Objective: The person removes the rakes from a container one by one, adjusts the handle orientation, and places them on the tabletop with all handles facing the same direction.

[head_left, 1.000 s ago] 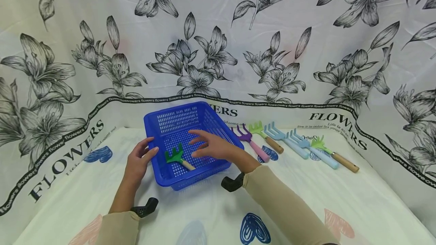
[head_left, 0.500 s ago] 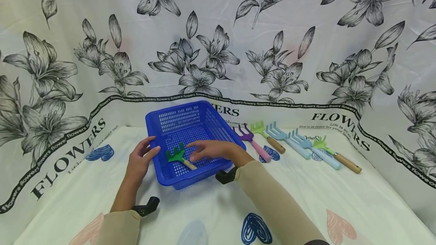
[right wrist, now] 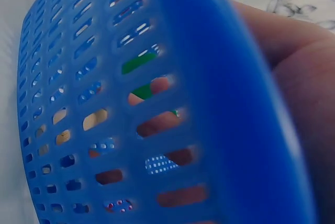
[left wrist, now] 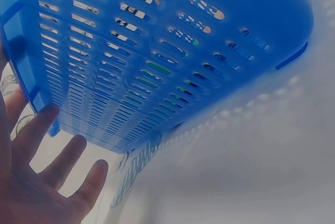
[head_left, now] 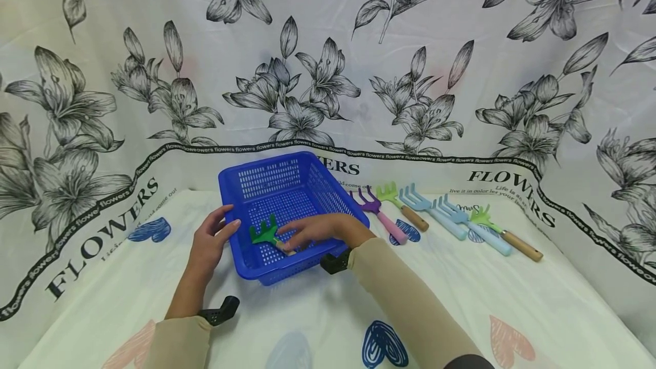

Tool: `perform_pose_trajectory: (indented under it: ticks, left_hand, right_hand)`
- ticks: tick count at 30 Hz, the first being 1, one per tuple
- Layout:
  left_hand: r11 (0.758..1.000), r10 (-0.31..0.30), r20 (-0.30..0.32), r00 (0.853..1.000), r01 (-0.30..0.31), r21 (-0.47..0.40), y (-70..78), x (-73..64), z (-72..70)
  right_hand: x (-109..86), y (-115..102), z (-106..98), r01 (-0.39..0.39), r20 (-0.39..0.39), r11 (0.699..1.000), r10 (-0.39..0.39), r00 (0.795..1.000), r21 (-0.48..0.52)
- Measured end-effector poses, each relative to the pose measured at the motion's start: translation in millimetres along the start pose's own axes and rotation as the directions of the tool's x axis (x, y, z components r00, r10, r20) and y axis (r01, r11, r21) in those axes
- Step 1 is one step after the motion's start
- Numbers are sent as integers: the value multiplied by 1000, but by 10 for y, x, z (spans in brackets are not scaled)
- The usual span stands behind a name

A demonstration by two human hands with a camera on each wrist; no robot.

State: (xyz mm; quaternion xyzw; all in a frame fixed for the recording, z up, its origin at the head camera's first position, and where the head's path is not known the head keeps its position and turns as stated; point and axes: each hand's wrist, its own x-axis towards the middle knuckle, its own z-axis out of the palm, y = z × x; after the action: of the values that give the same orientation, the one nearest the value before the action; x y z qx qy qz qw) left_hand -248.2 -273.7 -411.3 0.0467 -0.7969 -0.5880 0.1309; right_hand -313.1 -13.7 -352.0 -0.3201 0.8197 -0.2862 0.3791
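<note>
A blue plastic basket (head_left: 254, 274) stands on the cloth in front of me. My left hand (head_left: 207, 238) holds its left rim, thumb over the edge and fingers outside; in the left wrist view those fingers (left wrist: 86, 185) spread beside the slotted wall. Inside the basket lies a small green hand rake (head_left: 263, 236) with a pale handle. My right hand (head_left: 320, 229) reaches over the front right rim, its fingertips at that handle and partly covering it. Through the slots in the right wrist view I see fingers and green rake (right wrist: 140, 66); whether they pinch the handle stays hidden.
To the right of the basket, several more hand rakes lie in a row: a purple one with pink handle (head_left: 386, 222), a green one (head_left: 412, 218), two light blue ones (head_left: 447, 224) and a light green one (head_left: 520, 245). A flower-printed curtain (head_left: 328, 101) hangs behind.
My right hand has moved down and left inside the basket, its fingers coming onto the green rake's handle. The left hand keeps its place on the rim; the rakes have not shifted.
</note>
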Motion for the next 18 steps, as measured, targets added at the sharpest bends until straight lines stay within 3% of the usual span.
perform_pose_trajectory:
  ticks: [9,15,18]
  left_hand:
    - [1000,0,6,1000,0,-1,-17,13,7]
    - [1000,4,6,1000,-4,-2,-24,15,7]
    - [1000,6,2,1000,-6,-9,-20,11,5]
  right_hand:
    - [12,17,-15,-5,22,996,7,1000,-93]
    - [-8,15,10,-38,-41,992,33,999,-121]
    - [-12,5,25,-48,-113,987,30,993,-156]
